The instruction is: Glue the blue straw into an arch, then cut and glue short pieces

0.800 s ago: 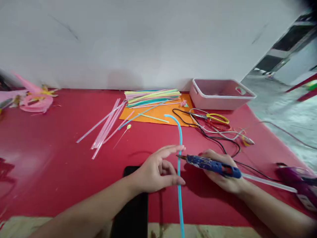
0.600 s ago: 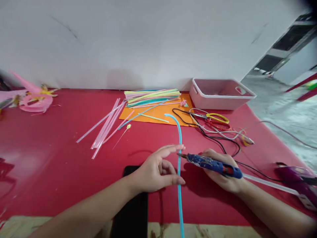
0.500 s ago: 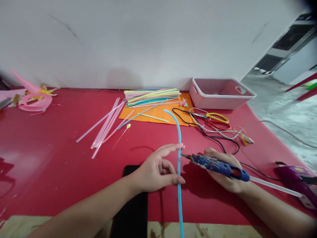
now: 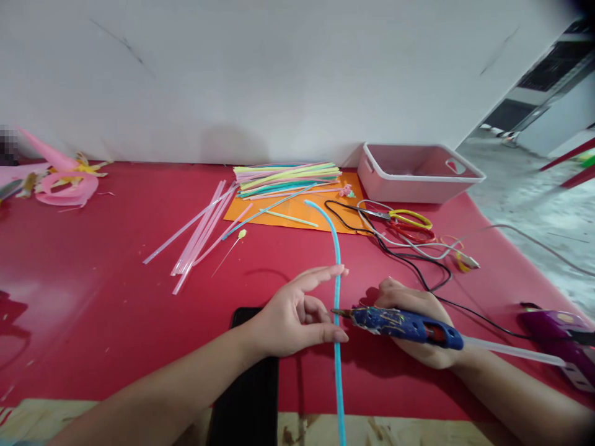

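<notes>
Left hand (image 4: 297, 319) is half-curled, finger and thumb spread, holding the blue strip (image 4: 338, 371) at lower centre; right hand (image 4: 418, 300) wraps the glue gun (image 4: 400, 325), nozzle at the strip! One slip and a hot tip could burn that thumb (image 4: 325, 334).

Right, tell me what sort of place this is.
Probably a craft work table, perhaps in a home or small workshop: a blue glue gun sits in one of the hands, a bundle of colored stems lies on orange paper, and scissors rest nearby.
</notes>
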A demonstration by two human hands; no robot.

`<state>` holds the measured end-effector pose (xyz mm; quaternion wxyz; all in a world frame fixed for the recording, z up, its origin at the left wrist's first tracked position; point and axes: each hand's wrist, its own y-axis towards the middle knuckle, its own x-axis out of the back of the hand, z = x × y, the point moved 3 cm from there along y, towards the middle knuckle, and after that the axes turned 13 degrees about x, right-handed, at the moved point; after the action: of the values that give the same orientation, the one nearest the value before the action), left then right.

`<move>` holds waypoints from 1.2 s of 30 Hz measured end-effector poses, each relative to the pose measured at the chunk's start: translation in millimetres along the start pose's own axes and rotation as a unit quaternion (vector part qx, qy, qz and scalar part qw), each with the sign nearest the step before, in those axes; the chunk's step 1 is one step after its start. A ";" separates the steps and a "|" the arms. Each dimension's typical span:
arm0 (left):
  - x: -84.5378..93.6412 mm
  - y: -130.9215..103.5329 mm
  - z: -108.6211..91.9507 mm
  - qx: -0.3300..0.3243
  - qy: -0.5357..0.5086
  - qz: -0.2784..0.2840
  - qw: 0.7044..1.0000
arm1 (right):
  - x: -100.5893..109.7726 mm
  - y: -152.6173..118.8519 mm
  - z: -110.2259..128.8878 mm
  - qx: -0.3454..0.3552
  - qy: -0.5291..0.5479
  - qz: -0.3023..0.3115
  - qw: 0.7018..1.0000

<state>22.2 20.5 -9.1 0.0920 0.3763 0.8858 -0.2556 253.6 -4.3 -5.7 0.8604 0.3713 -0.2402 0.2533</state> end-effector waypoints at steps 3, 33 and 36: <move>-1.0 -1.2 -2.0 -0.020 0.004 0.000 1.000 | -0.7 -4.9 -2.6 -0.028 0.006 -0.011 1.000; -2.3 -2.4 -4.4 -0.007 0.021 0.017 1.000 | 3.5 -10.1 -9.4 -0.093 0.002 -0.053 0.994; -2.0 -2.7 -4.3 -0.002 0.024 0.012 1.000 | 4.1 -10.7 -9.9 -0.102 -0.007 -0.059 0.993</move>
<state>21.8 19.9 -3.7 0.0748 0.3925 0.8837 -0.2438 265.5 -2.1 -14.7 0.9054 0.2973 -0.2485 0.1737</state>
